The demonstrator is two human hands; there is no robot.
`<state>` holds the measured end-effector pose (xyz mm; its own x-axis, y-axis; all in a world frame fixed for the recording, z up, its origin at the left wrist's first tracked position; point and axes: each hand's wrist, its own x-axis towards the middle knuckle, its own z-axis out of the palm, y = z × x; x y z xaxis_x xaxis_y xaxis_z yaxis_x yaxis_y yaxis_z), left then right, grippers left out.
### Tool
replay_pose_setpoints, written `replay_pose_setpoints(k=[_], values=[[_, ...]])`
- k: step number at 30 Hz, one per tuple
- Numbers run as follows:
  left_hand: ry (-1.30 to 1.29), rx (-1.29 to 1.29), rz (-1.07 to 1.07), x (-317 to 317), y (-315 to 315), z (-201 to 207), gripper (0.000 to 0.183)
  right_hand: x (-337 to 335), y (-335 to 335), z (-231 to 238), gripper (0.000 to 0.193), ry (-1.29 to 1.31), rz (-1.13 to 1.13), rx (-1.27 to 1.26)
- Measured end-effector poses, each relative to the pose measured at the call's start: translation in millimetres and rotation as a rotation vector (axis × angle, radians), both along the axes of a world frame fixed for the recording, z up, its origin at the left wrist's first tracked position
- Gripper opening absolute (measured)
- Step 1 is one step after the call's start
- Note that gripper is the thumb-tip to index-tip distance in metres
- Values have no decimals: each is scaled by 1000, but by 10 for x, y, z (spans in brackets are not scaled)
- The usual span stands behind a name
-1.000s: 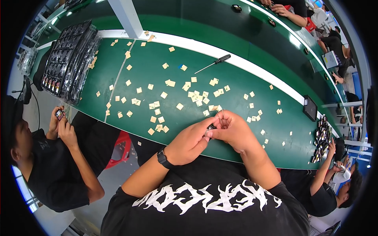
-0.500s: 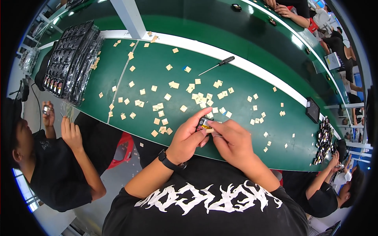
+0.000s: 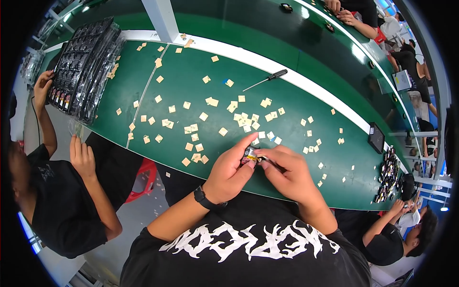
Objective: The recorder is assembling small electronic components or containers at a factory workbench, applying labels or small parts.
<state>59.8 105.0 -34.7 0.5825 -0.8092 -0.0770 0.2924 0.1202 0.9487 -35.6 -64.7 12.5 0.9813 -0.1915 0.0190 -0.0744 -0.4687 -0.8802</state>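
Near the table's front edge, my left hand (image 3: 227,174) grips a small black electronic device (image 3: 250,156) with silver, yellow and pinkish parts showing on its open face. My right hand (image 3: 290,174) is closed in a pinch against the device's right side, its thumb and forefinger pressed together. Something thin and dark shows between those fingers, too hidden to name. Just beyond my hands lie many small square cream-coloured pieces (image 3: 223,131), scattered over the green table (image 3: 191,86).
A screwdriver (image 3: 266,79) lies by the white rail at the back. Stacked black trays in plastic (image 3: 86,71) stand far left. On the right are a black box (image 3: 376,137) and a heap of small devices (image 3: 388,177). Co-workers sit at both sides and across.
The device in my left hand is tilted slightly, and my right fingers have shifted on it. The co-worker on the left has reached one hand to the stacked trays.
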Motion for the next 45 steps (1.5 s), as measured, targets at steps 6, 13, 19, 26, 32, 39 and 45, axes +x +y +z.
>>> replay_pose_setpoints(k=[6, 13, 19, 26, 32, 39, 45], values=[[-133, 82, 44, -15, -43, 55, 54, -159, -155, 8, 26, 48, -199, 63], [-285, 94, 26, -18, -59, 2, 51, -363, -240, -114, 20, 115, -367, 117], [-251, 127, -41, 4, -56, 53, 51, -396, -170, -65, 14, 97, -314, 92], [-272, 59, -27, -17, -50, 26, 62, -454, -246, -96, 31, 86, -319, 15], [-427, 113, -13, -59, -64, 46, 64, -470, -226, -181, 42, 62, -265, -69], [-272, 119, 57, -53, -83, 28, 46, -575, -367, -71, 18, 107, -452, 67], [238, -30, 350, 104, 44, 213, 24, -2369, -2407, -183, 35, 99, -1120, -868]])
